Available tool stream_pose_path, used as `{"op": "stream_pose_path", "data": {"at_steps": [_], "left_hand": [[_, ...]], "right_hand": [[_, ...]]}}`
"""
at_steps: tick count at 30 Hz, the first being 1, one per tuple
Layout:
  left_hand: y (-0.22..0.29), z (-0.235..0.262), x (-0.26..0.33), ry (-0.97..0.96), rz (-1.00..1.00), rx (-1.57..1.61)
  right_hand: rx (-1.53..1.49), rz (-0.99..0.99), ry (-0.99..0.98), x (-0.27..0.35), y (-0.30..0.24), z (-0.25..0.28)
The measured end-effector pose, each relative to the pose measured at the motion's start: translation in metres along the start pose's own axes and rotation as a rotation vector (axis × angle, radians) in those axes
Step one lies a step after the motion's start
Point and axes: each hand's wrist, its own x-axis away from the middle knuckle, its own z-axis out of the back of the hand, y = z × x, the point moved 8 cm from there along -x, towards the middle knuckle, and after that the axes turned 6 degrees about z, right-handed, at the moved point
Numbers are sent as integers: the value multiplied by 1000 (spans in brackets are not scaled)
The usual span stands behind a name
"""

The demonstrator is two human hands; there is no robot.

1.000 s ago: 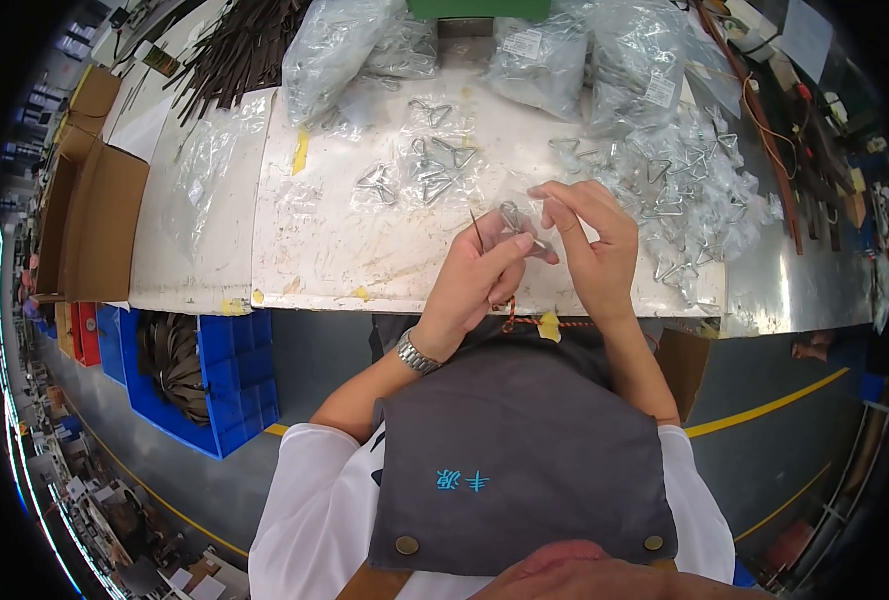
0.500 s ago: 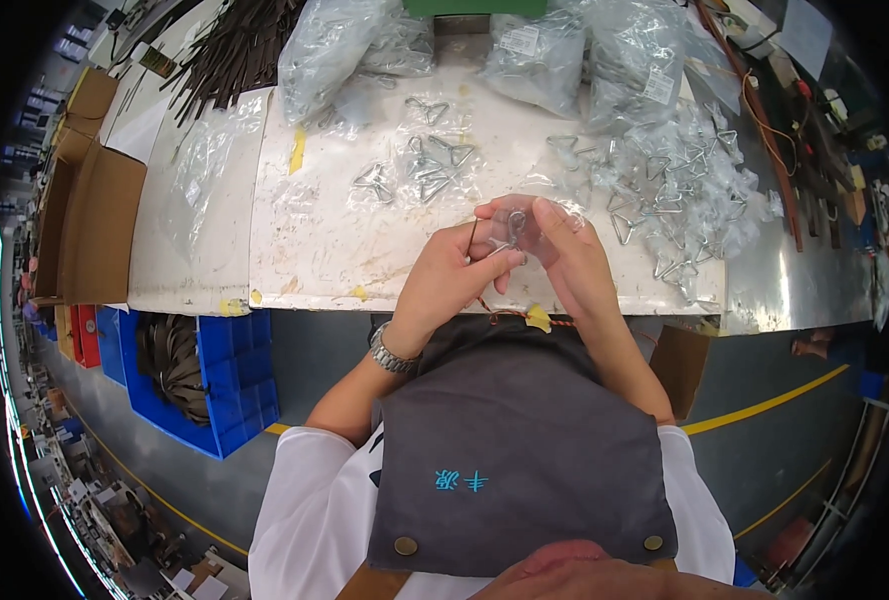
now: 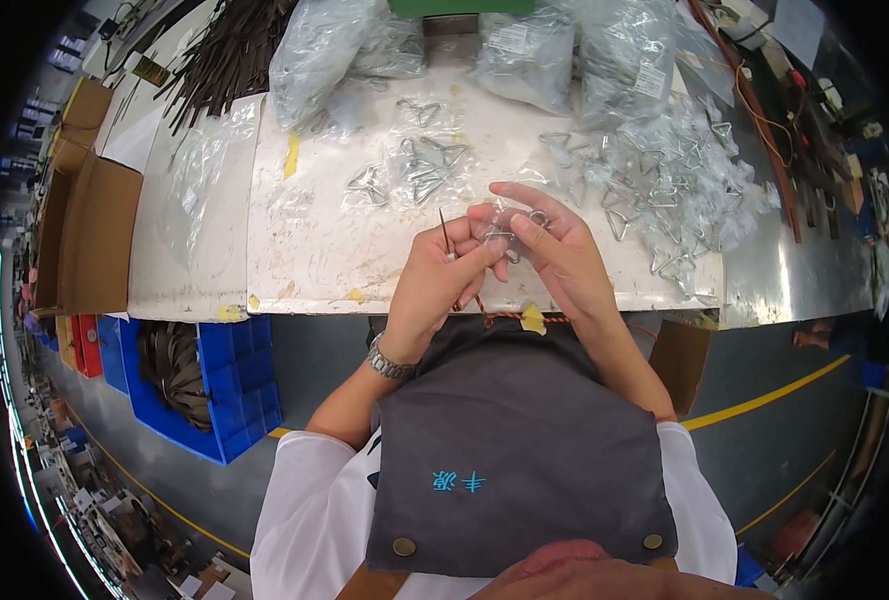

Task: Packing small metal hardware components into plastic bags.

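Note:
Above the table's front edge, both hands hold a small clear plastic bag (image 3: 497,214) with a shiny metal triangle ring inside or against it. My left hand (image 3: 433,275) pinches the bag's near side between thumb and fingers. A thin, dark, pointed tool (image 3: 444,228) also sticks up from this hand; its handle is hidden. My right hand (image 3: 568,262) grips the other side, thumb bent over the bag, index finger stretched along its far edge. A round metal loop (image 3: 539,217) shows by the right fingers. Beyond the hands lie several metal triangle rings (image 3: 427,165).
Many bagged triangle rings (image 3: 665,190) are heaped at the right. Large filled plastic bags (image 3: 527,60) stand at the back, dark strips (image 3: 227,60) at the far left. A cardboard box (image 3: 110,225) and a blue crate (image 3: 240,380) are at the left. An orange cord (image 3: 505,316) hangs by the apron.
My left hand has shifted slightly left and turned, so its pointed tool shows more. My right index finger has stretched out over the bag, and the metal loop now shows nearer the right fingers.

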Motion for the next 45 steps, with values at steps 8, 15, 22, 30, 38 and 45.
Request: {"op": "stream_pose_path", "data": {"at_steps": [8, 15, 22, 30, 38, 45], "left_hand": [[10, -10, 4, 34, -91, -208], [2, 1, -1, 100, -98, -62], [9, -3, 5, 155, -146, -143], [57, 20, 3, 33, -246, -381], [27, 3, -7, -146, -52, -155], [-1, 16, -9, -104, 6, -33]], "right_hand": [[-2, -47, -8, 0, -2, 4], [-155, -44, 17, 4, 16, 8], [5, -20, 109, 10, 20, 3], [-33, -76, -1, 16, 10, 7], [-195, -408, -266, 26, 36, 2], [-731, -604, -344, 38, 51, -9]]}}
